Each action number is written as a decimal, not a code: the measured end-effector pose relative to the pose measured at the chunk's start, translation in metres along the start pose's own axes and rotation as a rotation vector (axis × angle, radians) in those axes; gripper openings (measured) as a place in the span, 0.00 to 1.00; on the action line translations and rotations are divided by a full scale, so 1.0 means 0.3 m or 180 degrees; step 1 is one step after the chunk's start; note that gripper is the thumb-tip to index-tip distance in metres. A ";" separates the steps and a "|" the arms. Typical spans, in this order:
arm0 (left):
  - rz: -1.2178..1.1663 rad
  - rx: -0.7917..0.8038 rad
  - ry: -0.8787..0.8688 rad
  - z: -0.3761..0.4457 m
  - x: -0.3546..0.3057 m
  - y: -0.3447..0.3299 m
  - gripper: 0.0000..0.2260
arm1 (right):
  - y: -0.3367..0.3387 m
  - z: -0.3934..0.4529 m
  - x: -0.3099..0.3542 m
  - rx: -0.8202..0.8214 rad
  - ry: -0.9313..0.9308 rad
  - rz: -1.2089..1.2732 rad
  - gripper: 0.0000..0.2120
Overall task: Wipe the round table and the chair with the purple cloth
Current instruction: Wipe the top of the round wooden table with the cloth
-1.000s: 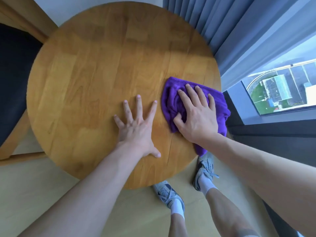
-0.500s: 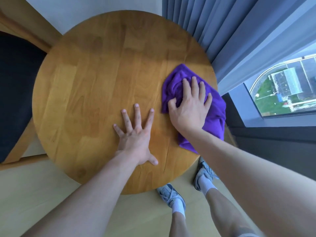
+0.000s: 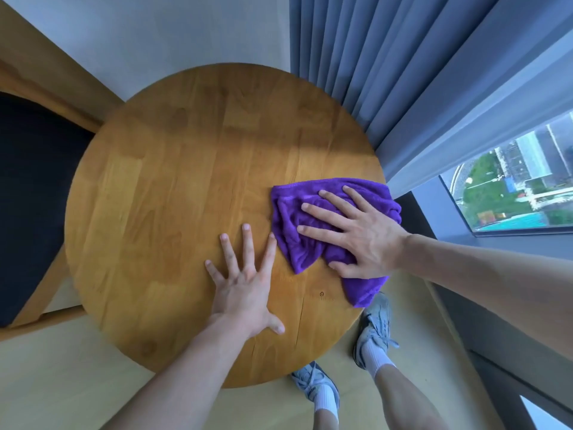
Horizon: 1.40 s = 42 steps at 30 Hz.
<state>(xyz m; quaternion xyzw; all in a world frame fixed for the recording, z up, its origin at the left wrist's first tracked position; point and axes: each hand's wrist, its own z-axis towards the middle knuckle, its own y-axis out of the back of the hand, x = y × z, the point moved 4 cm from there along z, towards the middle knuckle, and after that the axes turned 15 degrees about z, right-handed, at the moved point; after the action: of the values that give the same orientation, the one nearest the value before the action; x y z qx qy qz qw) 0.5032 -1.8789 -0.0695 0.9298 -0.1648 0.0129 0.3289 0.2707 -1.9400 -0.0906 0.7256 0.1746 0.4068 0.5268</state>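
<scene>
The round wooden table (image 3: 173,197) fills the middle of the view. A crumpled purple cloth (image 3: 293,231) lies at its right edge, one corner hanging over the rim. My right hand (image 3: 356,234) presses flat on the cloth, fingers spread and pointing left. My left hand (image 3: 245,283) rests flat on the bare wood just left of the cloth, fingers spread, holding nothing. The chair (image 3: 34,193), with a wooden frame and a dark seat, stands at the table's left side.
Blue curtains (image 3: 387,72) hang behind the table's right side, beside a window (image 3: 511,181). My feet in grey shoes (image 3: 372,330) stand on the pale floor under the table's near edge. A white wall (image 3: 155,32) is behind.
My right hand has swept the cloth around at the table's right edge, and its fingers now point left instead of away from me. My left hand stays planted.
</scene>
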 end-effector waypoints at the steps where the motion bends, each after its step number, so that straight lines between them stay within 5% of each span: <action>1: 0.0004 -0.0005 -0.0008 0.002 -0.001 0.000 0.77 | -0.008 0.006 -0.002 -0.0140 -0.0082 0.0045 0.39; 4: -0.0029 0.0007 -0.0037 0.004 -0.003 -0.001 0.77 | -0.019 0.046 -0.001 -0.0670 -0.0799 0.0250 0.35; 9: -0.0005 -0.0021 -0.0065 0.009 -0.002 -0.002 0.77 | 0.026 0.173 -0.019 -0.1797 -0.2904 0.0686 0.31; 12: 0.0046 -0.0024 -0.0081 0.016 -0.006 -0.005 0.77 | 0.068 0.282 -0.082 -0.2039 -0.3307 0.0848 0.31; 20: 0.0040 -0.0061 -0.0124 0.009 -0.003 -0.015 0.77 | 0.108 0.403 -0.181 -0.1691 -0.2732 0.0794 0.33; 29: 0.0087 -0.0138 -0.0098 0.008 0.000 -0.003 0.77 | -0.094 0.059 0.170 -0.1358 -0.2242 0.0611 0.35; 34: 0.0090 -0.0162 -0.0073 0.018 -0.005 -0.007 0.78 | -0.004 0.110 -0.007 -0.0987 -0.1496 0.0527 0.34; 42: 0.0068 -0.0112 -0.0078 0.005 -0.006 -0.008 0.78 | 0.077 0.274 -0.101 -0.1629 -0.2697 0.0593 0.32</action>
<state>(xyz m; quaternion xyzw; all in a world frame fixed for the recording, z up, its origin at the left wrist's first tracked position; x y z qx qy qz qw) 0.5021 -1.8776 -0.0724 0.9222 -0.1790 0.0022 0.3429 0.3120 -2.0207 -0.0913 0.6871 -0.2254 0.1516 0.6738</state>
